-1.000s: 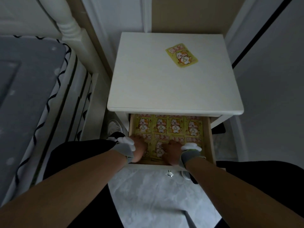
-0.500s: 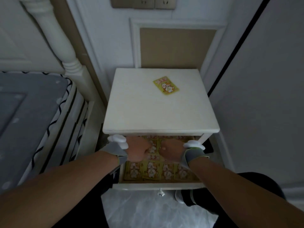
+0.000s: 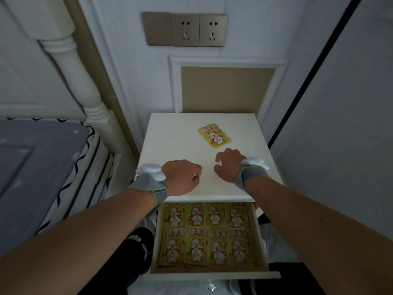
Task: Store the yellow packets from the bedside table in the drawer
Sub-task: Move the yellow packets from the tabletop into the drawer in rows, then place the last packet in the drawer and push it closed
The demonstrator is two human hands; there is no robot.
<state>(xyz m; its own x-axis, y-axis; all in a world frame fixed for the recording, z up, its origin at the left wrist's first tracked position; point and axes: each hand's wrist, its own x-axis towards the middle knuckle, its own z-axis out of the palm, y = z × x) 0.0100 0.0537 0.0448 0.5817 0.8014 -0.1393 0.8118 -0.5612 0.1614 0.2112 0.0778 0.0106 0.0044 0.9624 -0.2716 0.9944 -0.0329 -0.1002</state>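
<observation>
- The bench (image 3: 182, 133) carries one last yellow packet (image 3: 214, 135), well back and apart from both hands.
- The drawer (image 3: 260, 233) stands open below, its stored packets (image 3: 207, 233) laid in neat rows, probably stacked.
- Right hand (image 3: 228, 167) and left hand (image 3: 180, 176): each grip loosely curled, empty; fingertips hidden.

A home bedroom: a bed (image 3: 38, 167) with a turned white bedpost (image 3: 72, 67) stands beside a white bedside table (image 3: 170, 141), below panelled walls and wall sockets (image 3: 185, 29).
</observation>
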